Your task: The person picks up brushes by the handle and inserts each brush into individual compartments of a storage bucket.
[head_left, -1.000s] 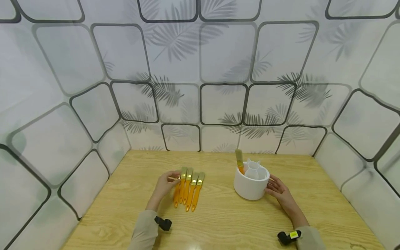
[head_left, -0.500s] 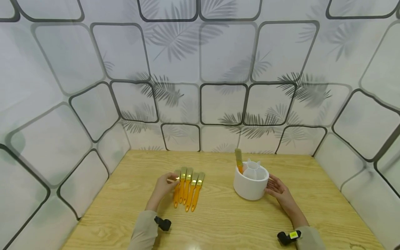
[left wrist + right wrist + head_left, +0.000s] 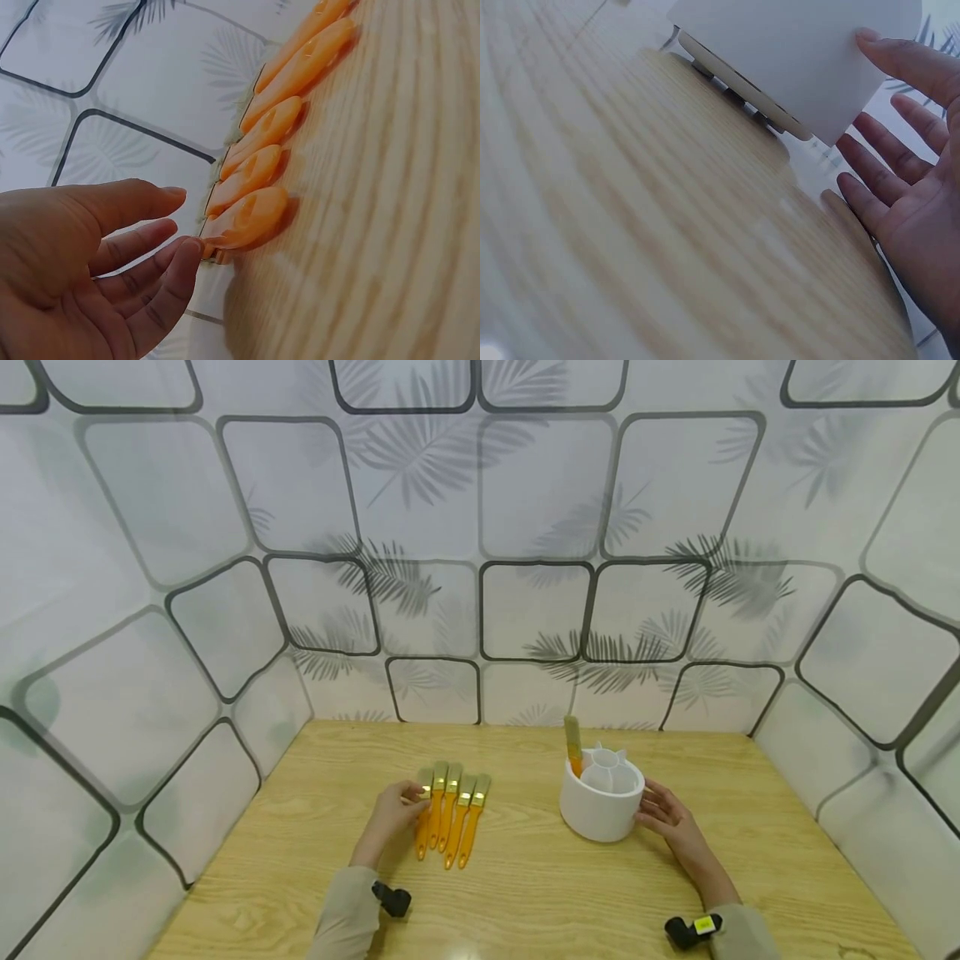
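Note:
Several flat paintbrushes with orange handles (image 3: 450, 818) lie side by side on the table, bristles pointing away. My left hand (image 3: 393, 814) is at the leftmost paintbrush (image 3: 422, 839), partly covering it. In the left wrist view, the thumb stands apart from the loosely bent fingers, and one fingertip meets the nearest orange handle (image 3: 251, 217). To the right stands a round white holder (image 3: 600, 810) with a white inner piece (image 3: 609, 770). One paintbrush (image 3: 573, 743) stands in it, bristles up. My right hand (image 3: 671, 822) touches the holder's right side with its thumb, fingers spread behind.
The wooden table (image 3: 525, 893) meets patterned walls (image 3: 536, 610) at the back and both sides. Beneath the holder, small dark feet (image 3: 735, 97) show in the right wrist view. A stretch of bare wood lies between the brushes and the holder.
My left hand has lowered slightly and drawn a little leftward along the leftmost paintbrush, uncovering its bristles. The right hand and the white holder have hardly moved.

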`<state>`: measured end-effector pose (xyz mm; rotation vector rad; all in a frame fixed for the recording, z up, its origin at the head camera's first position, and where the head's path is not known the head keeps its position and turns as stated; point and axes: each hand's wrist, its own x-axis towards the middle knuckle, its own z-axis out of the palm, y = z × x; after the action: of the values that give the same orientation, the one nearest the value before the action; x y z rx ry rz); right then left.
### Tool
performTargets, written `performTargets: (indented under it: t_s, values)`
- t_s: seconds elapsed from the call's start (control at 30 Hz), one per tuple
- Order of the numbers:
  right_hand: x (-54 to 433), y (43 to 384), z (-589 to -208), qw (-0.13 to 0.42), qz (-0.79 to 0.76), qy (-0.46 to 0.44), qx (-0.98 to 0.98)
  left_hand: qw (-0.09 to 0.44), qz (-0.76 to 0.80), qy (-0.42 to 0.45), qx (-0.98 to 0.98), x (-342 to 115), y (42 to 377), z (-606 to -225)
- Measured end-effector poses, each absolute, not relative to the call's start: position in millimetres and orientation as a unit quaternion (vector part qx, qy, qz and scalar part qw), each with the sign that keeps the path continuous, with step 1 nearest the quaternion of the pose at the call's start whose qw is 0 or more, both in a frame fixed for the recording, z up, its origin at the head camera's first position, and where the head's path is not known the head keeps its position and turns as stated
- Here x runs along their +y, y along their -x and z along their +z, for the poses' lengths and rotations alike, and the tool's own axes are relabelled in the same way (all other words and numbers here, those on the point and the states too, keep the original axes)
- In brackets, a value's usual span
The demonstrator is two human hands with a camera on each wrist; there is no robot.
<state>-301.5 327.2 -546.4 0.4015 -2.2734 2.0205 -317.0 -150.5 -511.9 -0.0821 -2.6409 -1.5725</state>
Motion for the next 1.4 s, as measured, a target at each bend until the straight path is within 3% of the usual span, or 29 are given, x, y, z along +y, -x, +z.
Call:
performTargets:
  t_s: [0.83,1.4]
  values:
    - [326.4,299.8,-546.3,0.027,0.685,-0.177,-0.706,0.049,-0.463,-0.021,-0.885,-146.6,312.1,-514.1]
    - [325.2,298.8,-546.2,0.017,0.67,-0.15,-0.727,0.058,-0.438,-0.034,-0.896,-144.9,308.7,-511.7]
